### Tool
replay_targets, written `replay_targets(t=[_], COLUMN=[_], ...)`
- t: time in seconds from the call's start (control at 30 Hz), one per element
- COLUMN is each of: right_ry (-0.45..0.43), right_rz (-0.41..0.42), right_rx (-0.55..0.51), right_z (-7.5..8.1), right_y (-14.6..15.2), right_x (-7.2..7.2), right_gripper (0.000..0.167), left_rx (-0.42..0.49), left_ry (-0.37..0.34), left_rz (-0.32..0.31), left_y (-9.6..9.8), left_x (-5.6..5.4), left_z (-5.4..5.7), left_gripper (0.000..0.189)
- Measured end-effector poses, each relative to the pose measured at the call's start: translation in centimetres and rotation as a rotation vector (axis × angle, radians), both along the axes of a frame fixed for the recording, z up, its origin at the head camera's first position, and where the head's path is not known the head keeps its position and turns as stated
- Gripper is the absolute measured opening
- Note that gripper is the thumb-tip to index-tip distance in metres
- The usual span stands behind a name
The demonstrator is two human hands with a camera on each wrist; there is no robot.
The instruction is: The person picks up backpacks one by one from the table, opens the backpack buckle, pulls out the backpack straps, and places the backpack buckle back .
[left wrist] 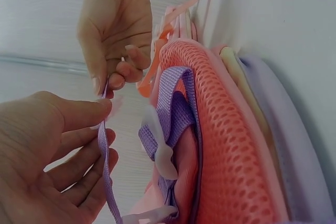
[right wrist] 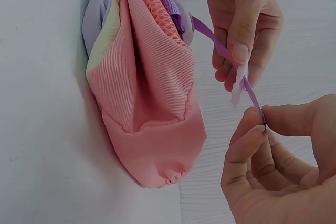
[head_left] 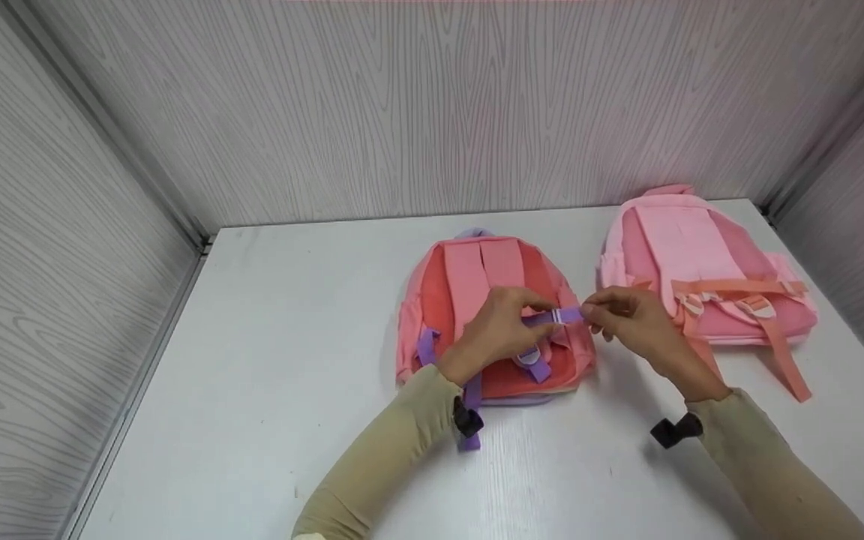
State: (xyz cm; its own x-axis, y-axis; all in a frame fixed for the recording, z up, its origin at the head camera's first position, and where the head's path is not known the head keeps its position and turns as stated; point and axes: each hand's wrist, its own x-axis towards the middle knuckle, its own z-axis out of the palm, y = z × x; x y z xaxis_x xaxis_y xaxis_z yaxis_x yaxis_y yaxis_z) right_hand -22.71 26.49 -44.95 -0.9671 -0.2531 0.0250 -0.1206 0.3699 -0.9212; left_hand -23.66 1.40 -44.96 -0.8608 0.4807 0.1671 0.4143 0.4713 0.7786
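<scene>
A coral-pink backpack [head_left: 503, 262] lies on the table with its shoulder straps facing up. Above its lower right part, my left hand [head_left: 501, 328] pinches a purple webbing strap [head_left: 537, 320] beside a small white plastic buckle [head_left: 558, 316]. The strap's far end is pinched between thumb and fingers of my right hand [head_left: 631, 319]. In the right wrist view the purple strap [right wrist: 253, 95] runs through the whitish buckle [right wrist: 240, 83] between both hands. Another purple strap with a white adjuster [head_left: 528, 356] lies on the backpack, partly behind my left hand.
A lighter pink backpack [head_left: 683, 240] with orange straps [head_left: 784, 352] lies to the right, close to the right hand. A purple strap end [head_left: 471, 442] hangs onto the white table [head_left: 274, 337]. Grey wood-grain panels [head_left: 417, 112] stand at the back and sides.
</scene>
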Motion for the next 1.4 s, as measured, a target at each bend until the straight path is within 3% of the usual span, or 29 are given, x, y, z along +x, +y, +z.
replay_targets(t=[0.23, 0.5, 0.73, 1.1, 1.4], right_ry=[0.002, -0.012, -0.023, 0.024, 0.042], right_rz=[0.007, -0.041, -0.055, -0.051, -0.037], right_rx=[-0.015, 0.02, 0.07, 0.143, 0.143], right_z=[-0.2, -0.9, -1.2, -1.6, -1.6], right_y=[0.0, 0.2, 0.4, 0.4, 0.5], right_x=[-0.1, 0.1, 0.2, 0.3, 0.2], right_gripper=[0.024, 0.023, 0.024, 0.02, 0.02], left_rx=[0.016, 0.067, 0.003, -0.086, -0.103], left_ry=[-0.03, -0.095, -0.032, -0.002, 0.025], left_rz=[0.019, 0.004, 0.021, 0.058, 0.066], left_y=[0.7, 1.5, 2.5, 3.1, 3.3], left_x=[0.0, 0.1, 0.0, 0.0, 0.1], left_z=[-0.2, -0.8, -1.3, -1.8, -1.9], left_gripper=[0.029, 0.032, 0.033, 0.028, 0.029])
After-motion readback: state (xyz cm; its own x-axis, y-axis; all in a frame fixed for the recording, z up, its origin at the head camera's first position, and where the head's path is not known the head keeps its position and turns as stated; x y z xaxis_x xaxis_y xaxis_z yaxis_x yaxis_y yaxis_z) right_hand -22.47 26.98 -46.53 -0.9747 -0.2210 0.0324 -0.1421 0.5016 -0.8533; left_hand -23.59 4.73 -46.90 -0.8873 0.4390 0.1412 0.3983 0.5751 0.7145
